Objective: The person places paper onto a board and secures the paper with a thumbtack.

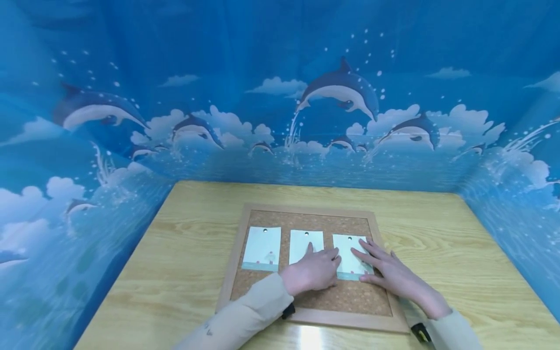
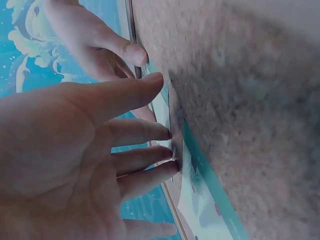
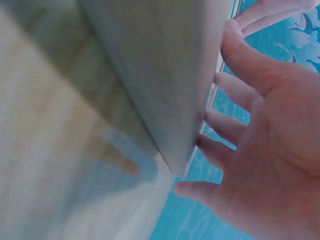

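Note:
A wood-framed corkboard (image 1: 280, 287) lies flat on the table and bears three pale paper cards in a row. Each card has a dark-ringed hole at its top and a green band along its bottom. My left hand (image 1: 312, 272) is over the lower part of the middle card (image 1: 299, 240), its fingers reaching to the left edge of the right card (image 1: 343, 257). With fingers spread, my right hand (image 1: 395, 279) rests its fingertips on that card's right side. The left card (image 1: 261, 245) is untouched. In the right wrist view, the board's frame (image 3: 155, 75) hides part of the fingertips.
Wood-grain table (image 1: 175, 262) surrounds the board. Blue curtains (image 1: 245, 58) printed with dolphins and clouds enclose the table at the back and both sides. A dark wrist strap (image 1: 421, 332) shows at the right sleeve.

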A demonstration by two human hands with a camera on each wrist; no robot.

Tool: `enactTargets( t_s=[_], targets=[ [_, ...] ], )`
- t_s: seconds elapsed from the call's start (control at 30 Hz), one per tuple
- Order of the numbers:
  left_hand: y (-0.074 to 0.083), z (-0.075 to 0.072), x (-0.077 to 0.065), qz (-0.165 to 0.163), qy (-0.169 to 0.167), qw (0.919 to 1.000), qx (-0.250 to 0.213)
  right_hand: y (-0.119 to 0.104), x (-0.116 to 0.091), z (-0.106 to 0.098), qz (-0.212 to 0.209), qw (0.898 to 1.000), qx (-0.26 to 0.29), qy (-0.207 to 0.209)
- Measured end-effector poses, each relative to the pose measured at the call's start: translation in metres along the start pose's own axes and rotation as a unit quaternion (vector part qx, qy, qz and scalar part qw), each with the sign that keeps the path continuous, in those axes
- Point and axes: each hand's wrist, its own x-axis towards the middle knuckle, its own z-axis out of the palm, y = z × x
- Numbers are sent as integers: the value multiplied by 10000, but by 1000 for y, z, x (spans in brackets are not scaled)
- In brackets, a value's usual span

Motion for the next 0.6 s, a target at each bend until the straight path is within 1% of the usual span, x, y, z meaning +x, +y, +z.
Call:
enactTargets(
  t_s=[0.13, 0.3, 0.4, 0.53, 0.6],
  targets=[
    [-2, 1, -6, 62, 132, 9999, 34, 2, -1, 1, -13, 9999, -161, -8],
    [-9, 4, -10, 192, 413, 9990, 3, -1, -5, 1, -255, 9994, -223, 44],
    [-12, 7, -15, 251, 473, 9984, -169, -6, -10, 2, -328, 9993, -176, -7],
    [-17, 12, -22, 306, 493, 9977, -348, -17, -15, 2, -241, 9992, -288, -154],
    [-20, 14, -26, 417, 575, 9968, -371, -25, -16, 2, -185, 9990, -365, -182]
  ],
)
